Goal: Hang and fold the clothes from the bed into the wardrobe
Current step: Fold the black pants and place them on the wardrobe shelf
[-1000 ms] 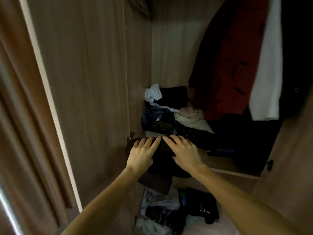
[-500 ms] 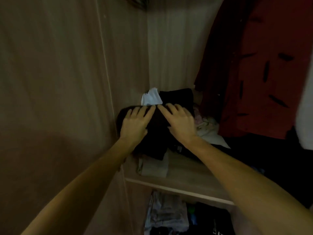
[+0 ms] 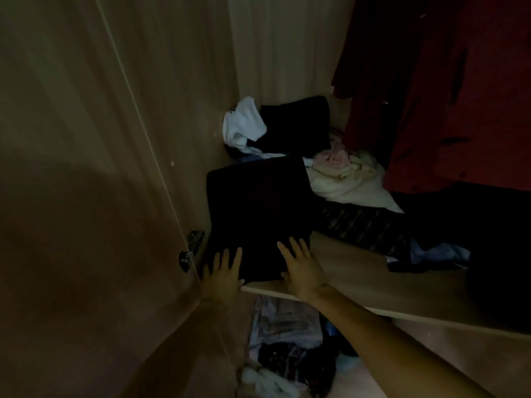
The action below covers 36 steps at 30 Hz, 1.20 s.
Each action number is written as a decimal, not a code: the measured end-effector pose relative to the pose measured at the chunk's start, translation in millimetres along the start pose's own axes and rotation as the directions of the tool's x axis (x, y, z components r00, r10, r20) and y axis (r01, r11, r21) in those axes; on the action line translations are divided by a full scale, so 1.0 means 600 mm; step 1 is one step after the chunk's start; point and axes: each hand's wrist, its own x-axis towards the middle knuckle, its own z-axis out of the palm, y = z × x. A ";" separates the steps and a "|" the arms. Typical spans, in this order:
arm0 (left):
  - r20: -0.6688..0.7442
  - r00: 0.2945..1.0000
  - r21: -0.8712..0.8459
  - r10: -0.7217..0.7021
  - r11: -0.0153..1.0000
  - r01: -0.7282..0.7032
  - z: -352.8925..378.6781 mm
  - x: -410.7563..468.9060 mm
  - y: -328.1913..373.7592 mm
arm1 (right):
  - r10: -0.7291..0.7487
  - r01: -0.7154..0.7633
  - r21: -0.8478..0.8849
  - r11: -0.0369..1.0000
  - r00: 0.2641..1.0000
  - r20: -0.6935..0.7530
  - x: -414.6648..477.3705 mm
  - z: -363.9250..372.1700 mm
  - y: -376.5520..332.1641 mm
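Note:
A folded dark garment (image 3: 258, 208) lies flat on the wardrobe shelf (image 3: 373, 285), against the left inner wall. My left hand (image 3: 222, 272) rests with straight fingers on its near left corner. My right hand (image 3: 301, 268) lies flat on its near right corner, partly over the bare shelf. Neither hand grips the cloth. Behind the garment sit a white garment (image 3: 242, 124) and a black folded item (image 3: 298, 124). The scene is dim.
A red coat (image 3: 448, 96) hangs at the right. Cream and pink clothes (image 3: 344, 176), a striped dark cloth (image 3: 362, 228) and a pale blue piece (image 3: 436, 251) litter the shelf. More clothes (image 3: 287, 346) lie below it. The open door (image 3: 86, 196) with its hinge (image 3: 191, 248) stands at left.
The dark garment was carried up from the shelf edge, pushed in and laid flat on the shelf. Both hands slid back from its far edge to its near corners.

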 end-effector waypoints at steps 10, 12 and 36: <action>-0.057 0.998 0.035 -0.018 0.999 0.021 -0.002 0.027 0.053 | -0.086 0.076 -0.104 0.992 0.992 -0.095 0.013 -0.001 0.003; -0.080 0.996 0.045 -0.044 0.998 0.048 -0.002 0.048 0.051 | -0.124 0.109 -0.080 0.991 0.969 -0.213 0.029 -0.003 0.008; 0.027 1.000 -0.147 0.012 0.989 -0.008 -0.069 0.049 0.005 | -0.053 0.052 -0.165 0.985 0.999 -0.002 0.223 -0.112 0.015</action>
